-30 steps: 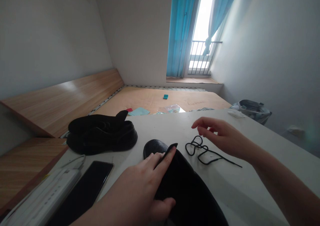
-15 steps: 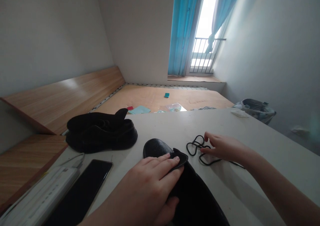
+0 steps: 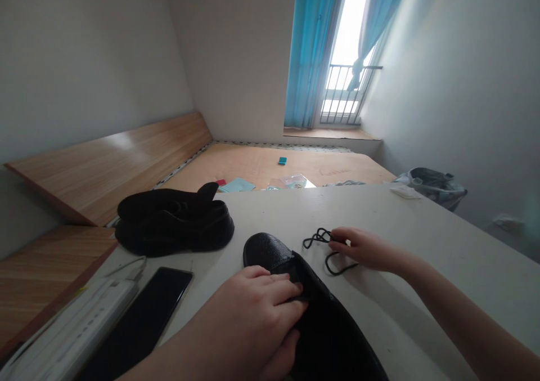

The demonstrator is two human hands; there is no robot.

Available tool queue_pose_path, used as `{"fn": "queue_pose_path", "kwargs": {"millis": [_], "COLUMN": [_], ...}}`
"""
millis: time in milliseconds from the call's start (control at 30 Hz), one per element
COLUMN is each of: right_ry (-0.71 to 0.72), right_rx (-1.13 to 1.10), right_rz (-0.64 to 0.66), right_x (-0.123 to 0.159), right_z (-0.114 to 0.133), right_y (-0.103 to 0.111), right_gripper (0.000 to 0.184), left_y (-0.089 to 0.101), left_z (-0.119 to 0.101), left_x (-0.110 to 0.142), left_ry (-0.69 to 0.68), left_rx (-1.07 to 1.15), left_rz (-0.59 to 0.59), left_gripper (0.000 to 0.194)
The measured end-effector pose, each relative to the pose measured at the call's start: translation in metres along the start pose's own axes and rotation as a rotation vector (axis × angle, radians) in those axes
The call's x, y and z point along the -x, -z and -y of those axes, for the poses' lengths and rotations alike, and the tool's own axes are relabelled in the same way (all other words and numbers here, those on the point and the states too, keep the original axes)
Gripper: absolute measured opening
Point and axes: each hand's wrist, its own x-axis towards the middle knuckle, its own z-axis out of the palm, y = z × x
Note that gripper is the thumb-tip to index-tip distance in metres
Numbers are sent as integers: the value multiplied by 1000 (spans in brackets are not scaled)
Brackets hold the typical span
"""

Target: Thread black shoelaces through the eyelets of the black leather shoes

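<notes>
A black leather shoe (image 3: 270, 250) lies toe-away on the white table in front of me. My left hand (image 3: 264, 316) is closed on its upper, with the fingers curled over the tongue area at the opening. To the right, my right hand (image 3: 358, 247) pinches a black shoelace (image 3: 316, 237) between thumb and fingers. Loops of the lace lie on the table left of and below those fingertips; the part inside the pinch is hidden. The lower end of the shoe is cut off by the frame's bottom edge.
A second black shoe (image 3: 177, 232) stands at the left with a black insole (image 3: 160, 201) on top. Nearer me are a phone (image 3: 147, 313) and a white power strip (image 3: 84, 325) with a cable. A small white packet (image 3: 405, 192) lies near the table's far edge, beside a bin (image 3: 434, 184).
My right hand has closed on the shoelace, and its loops have shifted left. The left fingers have curled back further, and the shoe's front flap is no longer raised as before.
</notes>
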Motion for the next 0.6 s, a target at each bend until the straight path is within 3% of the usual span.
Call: {"fn": "queue_pose_path", "kwargs": {"millis": [200, 367, 600], "right_ry": [146, 188, 215], "right_rx": [-418, -613, -733], "right_rz": [96, 223, 317], "right_x": [3, 6, 8], "right_z": [26, 41, 42], "right_y": [-8, -20, -23], "right_gripper": [47, 54, 47], "left_y": [-6, -16, -2], "left_z": [1, 8, 4], "left_x": [1, 2, 0], "left_ry": [-42, -94, -82], "left_rx": [12, 35, 27], "left_rz": [-14, -94, 55], "left_gripper": [31, 33, 50]}}
